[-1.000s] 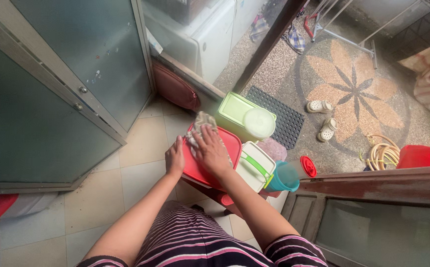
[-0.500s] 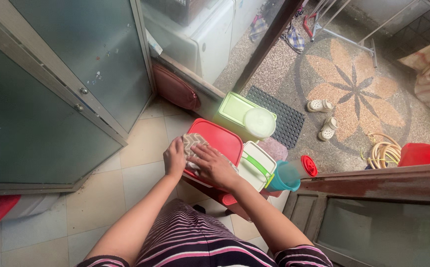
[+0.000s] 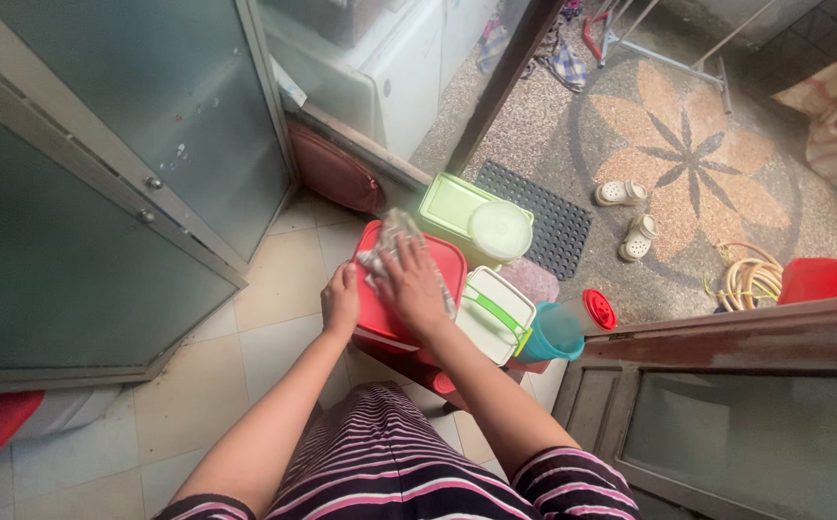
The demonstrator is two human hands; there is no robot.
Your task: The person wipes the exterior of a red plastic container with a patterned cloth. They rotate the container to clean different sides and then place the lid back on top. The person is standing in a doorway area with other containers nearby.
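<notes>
Tiled floor below; your right hand (image 3: 415, 289) presses a cloth (image 3: 386, 243) flat on the red lid (image 3: 443, 268), left hand (image 3: 340, 304) gripping its edge

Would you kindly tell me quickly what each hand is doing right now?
Left hand: closed on the edge of the red lid.
Right hand: open, flat, pressing a grey cloth onto the lid.
</notes>
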